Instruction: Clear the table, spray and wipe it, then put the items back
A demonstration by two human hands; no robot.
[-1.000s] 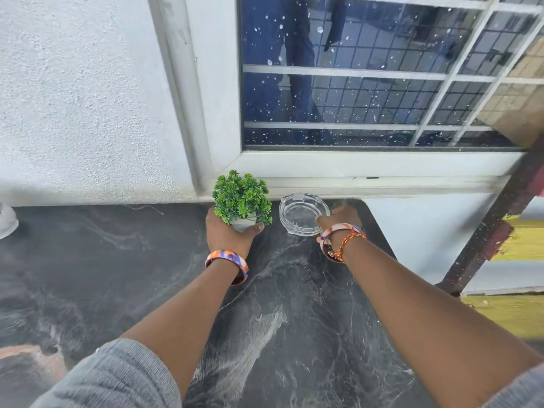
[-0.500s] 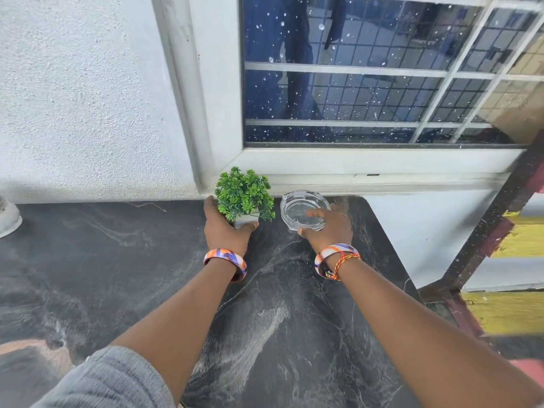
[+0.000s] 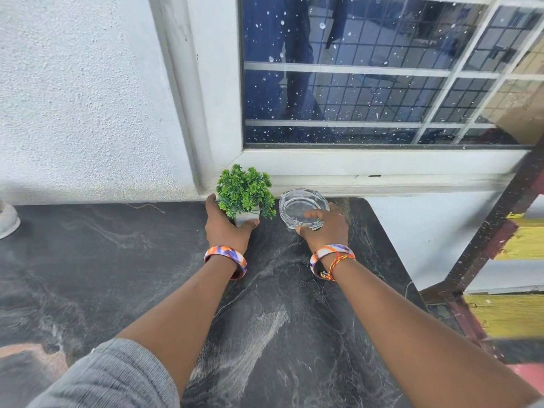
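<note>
A small green plant [image 3: 245, 189] in a grey pot stands at the far edge of the black marbled table [image 3: 117, 260], close to the wall. My left hand [image 3: 225, 228] grips the pot from the left, thumb in front. Just right of it is a clear glass ashtray [image 3: 303, 206], tilted toward me. My right hand [image 3: 326, 228] holds the ashtray, thumb over its near rim and fingers curled behind it.
A white textured wall [image 3: 82, 98] and a barred window [image 3: 382, 72] rise right behind the table. A white object [image 3: 7, 220] shows at the table's far left edge. The table's right edge drops off beside a dark railing [image 3: 485, 231] and yellow boards [image 3: 506, 316].
My right hand has come round the ashtray, taken hold of it and tipped it toward me. My left hand keeps its grip on the plant pot.
</note>
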